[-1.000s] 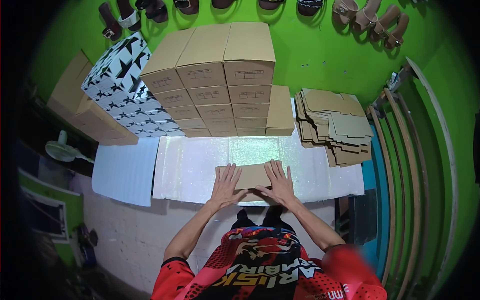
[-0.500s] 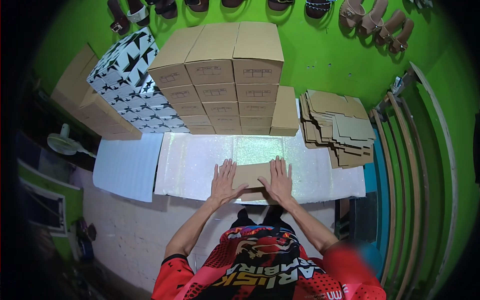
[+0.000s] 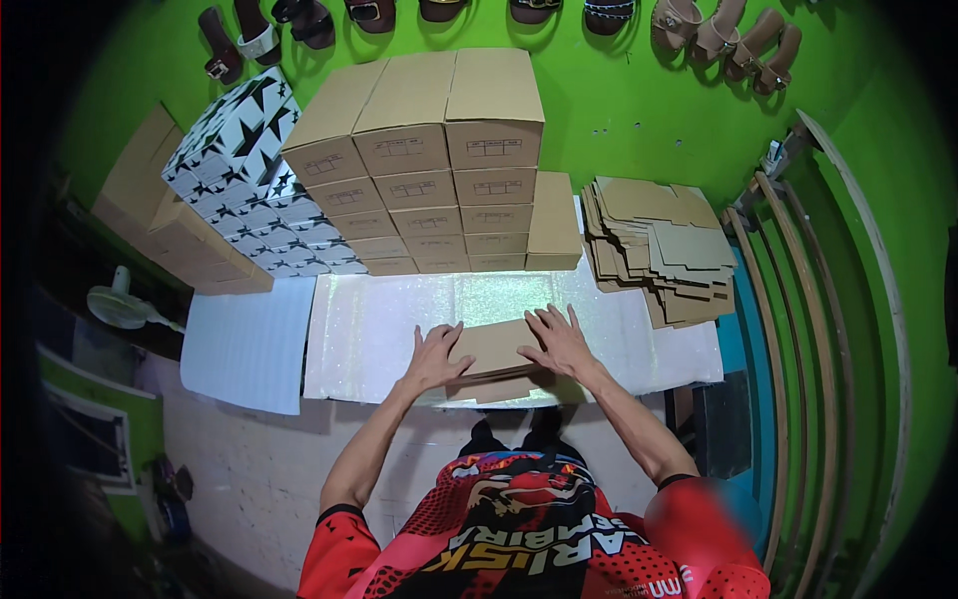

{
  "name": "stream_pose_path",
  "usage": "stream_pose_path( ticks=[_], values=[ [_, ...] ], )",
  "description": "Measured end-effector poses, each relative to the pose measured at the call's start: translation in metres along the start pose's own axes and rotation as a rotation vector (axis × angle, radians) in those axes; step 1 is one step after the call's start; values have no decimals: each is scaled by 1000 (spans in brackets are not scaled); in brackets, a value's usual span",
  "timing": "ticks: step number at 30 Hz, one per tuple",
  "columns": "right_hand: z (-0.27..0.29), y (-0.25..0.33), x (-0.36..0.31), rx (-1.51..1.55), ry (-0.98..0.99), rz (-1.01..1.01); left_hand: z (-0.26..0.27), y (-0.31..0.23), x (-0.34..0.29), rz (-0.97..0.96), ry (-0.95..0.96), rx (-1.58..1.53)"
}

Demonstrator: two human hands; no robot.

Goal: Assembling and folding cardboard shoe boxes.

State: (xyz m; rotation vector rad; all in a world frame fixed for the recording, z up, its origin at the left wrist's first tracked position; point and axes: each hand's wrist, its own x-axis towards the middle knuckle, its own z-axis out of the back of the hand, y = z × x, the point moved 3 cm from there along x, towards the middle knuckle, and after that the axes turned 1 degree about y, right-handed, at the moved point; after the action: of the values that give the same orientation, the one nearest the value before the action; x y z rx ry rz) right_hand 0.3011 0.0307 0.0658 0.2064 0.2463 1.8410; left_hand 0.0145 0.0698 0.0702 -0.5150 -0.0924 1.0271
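Presently: Carton Panel Under Both Hands, Near Edge Unsecured

A brown carton (image 3: 496, 346) lies at the centre of the frame, on the shiny pale table cover (image 3: 374, 339), close to the table's near edge. Its upper panel is slightly tilted, and a loose flap (image 3: 504, 387) projects from its lower side toward that edge.

The left hand (image 3: 434, 356) rests at the carton's left end, fingers spread and loosely bent, thumb over the panel. The right hand (image 3: 559, 347) lies at the right end, fingers fanned toward the far corner, thumb also on the panel. Neither appears closed in a firm grip; what the fingertips bear on at the far side cannot be fully told.

Risks, in the inspector's judgement: uneven pressure between the hands could set the crease askew. Lifting either hand too soon could let the cardboard spring back. The cover looks smooth, so a hard push may slide the carton; a pull toward the body could carry the flap over the edge and bend it.

Behind, a tall stack of brown boxes (image 3: 419, 150) fills the upper centre, well apart from the hands. Flattened cartons (image 3: 689, 245) at the upper right lie in an uneven pile; a knock there could spill some.
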Motion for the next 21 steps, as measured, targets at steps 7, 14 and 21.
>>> stream_pose_path(
  ticks=[7, 14, 21],
  values=[
    [38, 18, -1, 191, 174, 26, 33, 0, -13, -48, 104, -308],
    [58, 52, -49, 193, -198, 85, 33, -30, -66, -368, -343, -193],
    [-34, 47, -80, 108, -32, 71, -66, 4, -85, -188, -210, 23]
  ],
)
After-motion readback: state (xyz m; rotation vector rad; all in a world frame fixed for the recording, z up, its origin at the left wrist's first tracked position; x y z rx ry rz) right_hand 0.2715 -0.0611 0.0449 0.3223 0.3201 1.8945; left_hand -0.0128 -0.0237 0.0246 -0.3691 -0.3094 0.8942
